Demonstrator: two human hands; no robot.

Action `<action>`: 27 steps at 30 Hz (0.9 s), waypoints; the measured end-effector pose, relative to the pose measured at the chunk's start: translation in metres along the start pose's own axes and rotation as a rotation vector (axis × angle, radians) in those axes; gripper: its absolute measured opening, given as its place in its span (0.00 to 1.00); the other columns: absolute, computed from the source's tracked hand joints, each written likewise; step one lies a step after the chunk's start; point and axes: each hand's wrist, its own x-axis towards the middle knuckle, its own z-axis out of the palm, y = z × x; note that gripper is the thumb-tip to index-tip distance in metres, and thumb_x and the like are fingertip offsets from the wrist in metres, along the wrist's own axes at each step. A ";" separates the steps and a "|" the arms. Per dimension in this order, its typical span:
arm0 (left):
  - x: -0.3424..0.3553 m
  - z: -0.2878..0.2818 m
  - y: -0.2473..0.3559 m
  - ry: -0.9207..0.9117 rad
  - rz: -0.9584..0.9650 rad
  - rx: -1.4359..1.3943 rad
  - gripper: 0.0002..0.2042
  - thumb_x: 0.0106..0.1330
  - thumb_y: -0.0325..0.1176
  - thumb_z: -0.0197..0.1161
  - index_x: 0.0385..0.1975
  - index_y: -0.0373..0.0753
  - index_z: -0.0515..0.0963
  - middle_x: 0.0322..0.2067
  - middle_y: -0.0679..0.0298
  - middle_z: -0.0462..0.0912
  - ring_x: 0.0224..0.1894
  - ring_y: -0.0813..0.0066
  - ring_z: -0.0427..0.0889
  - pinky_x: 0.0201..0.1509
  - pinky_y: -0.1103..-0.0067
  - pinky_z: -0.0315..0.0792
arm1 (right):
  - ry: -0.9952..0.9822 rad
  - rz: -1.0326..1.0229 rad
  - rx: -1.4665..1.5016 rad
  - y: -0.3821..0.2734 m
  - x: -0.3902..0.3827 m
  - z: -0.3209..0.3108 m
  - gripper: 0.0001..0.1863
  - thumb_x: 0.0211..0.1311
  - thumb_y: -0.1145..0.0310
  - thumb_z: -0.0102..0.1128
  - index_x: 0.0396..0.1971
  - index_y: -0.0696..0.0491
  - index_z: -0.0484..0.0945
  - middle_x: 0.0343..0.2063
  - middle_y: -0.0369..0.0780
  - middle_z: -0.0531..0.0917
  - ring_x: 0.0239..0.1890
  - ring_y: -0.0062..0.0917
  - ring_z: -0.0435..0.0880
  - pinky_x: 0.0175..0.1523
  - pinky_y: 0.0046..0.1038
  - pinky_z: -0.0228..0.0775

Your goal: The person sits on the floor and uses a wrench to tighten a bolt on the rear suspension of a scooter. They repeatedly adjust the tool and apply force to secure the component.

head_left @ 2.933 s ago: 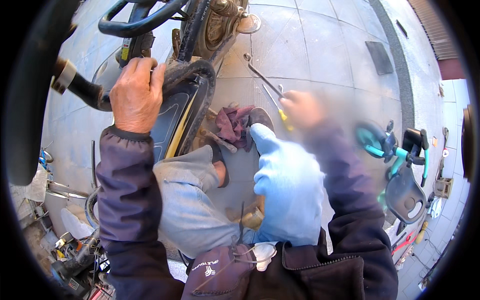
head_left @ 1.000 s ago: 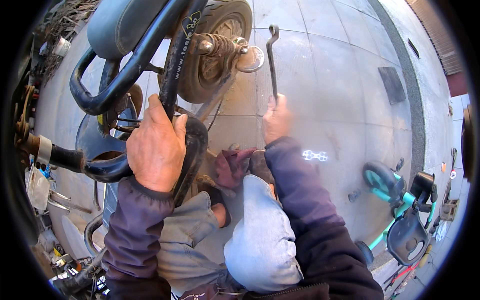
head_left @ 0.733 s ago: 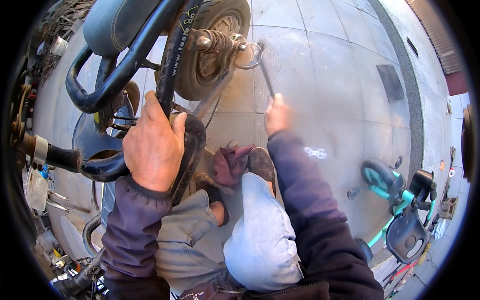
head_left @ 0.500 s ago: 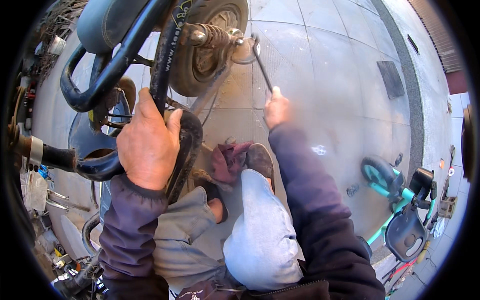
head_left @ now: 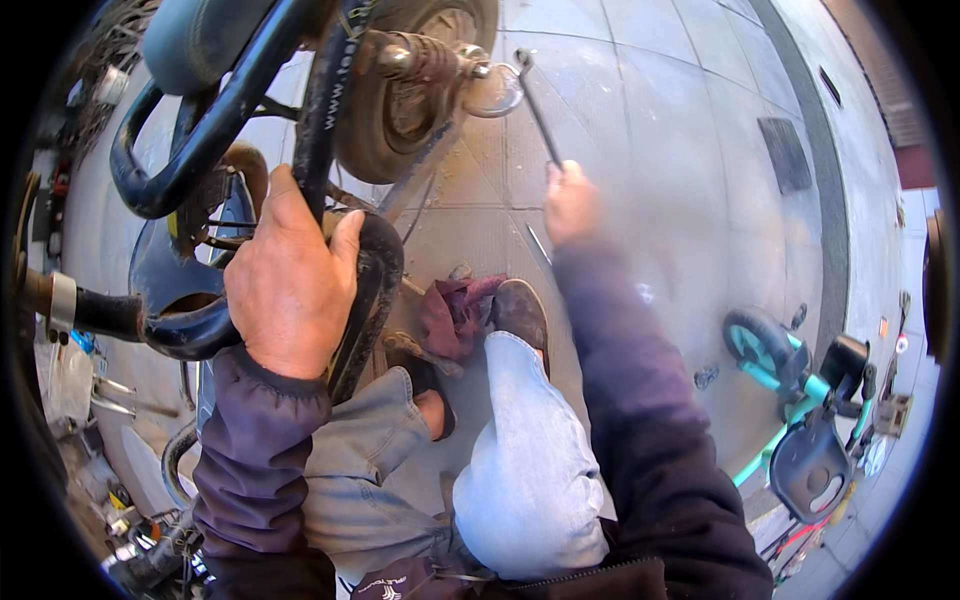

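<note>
My left hand (head_left: 290,280) is closed round a black metal tube (head_left: 322,150) of a small vehicle's frame. A wrench (head_left: 541,115) with a ring-shaped head is gripped in my right hand (head_left: 572,205), which is slightly blurred. The wrench points away from me. Its head stands just right of a rounded metal plate (head_left: 495,92) beside the wheel, apart from it. A dusty coil-spring shock absorber (head_left: 430,65) with bolts runs along the dirty wheel (head_left: 362,150).
A dark red rag (head_left: 455,320) lies by my shoe (head_left: 521,318). A thin metal rod (head_left: 539,242) rests on the tiles near my right hand. To the right stands a turquoise child's ride-on (head_left: 790,370); a dark flat piece (head_left: 784,155) lies farther off. Assorted parts (head_left: 140,530) crowd the left edge.
My right hand has moved right, drawing the wrench head off the plate's edge. The thin rod on the tiles now shows more fully. My left hand keeps its hold on the tube.
</note>
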 end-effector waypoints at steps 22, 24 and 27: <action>-0.001 -0.004 0.002 -0.046 -0.002 -0.001 0.33 0.56 0.42 0.68 0.55 0.28 0.63 0.38 0.47 0.80 0.32 0.51 0.83 0.33 0.66 0.77 | 0.154 -0.312 -0.179 -0.018 -0.020 -0.017 0.15 0.62 0.66 0.53 0.48 0.52 0.77 0.25 0.48 0.81 0.28 0.45 0.82 0.36 0.44 0.73; -0.001 -0.004 0.002 -0.042 -0.002 0.002 0.33 0.56 0.42 0.68 0.55 0.28 0.63 0.38 0.47 0.80 0.32 0.50 0.83 0.33 0.66 0.77 | 0.154 -0.369 -0.246 -0.025 -0.025 -0.025 0.15 0.61 0.68 0.53 0.48 0.52 0.77 0.24 0.47 0.80 0.26 0.45 0.82 0.35 0.43 0.73; -0.001 -0.004 0.001 -0.043 -0.008 -0.001 0.33 0.56 0.42 0.68 0.55 0.28 0.63 0.39 0.47 0.80 0.32 0.50 0.83 0.33 0.66 0.77 | 0.044 -0.427 -0.288 -0.032 -0.038 -0.036 0.16 0.61 0.69 0.54 0.49 0.52 0.77 0.23 0.47 0.79 0.25 0.44 0.81 0.33 0.42 0.74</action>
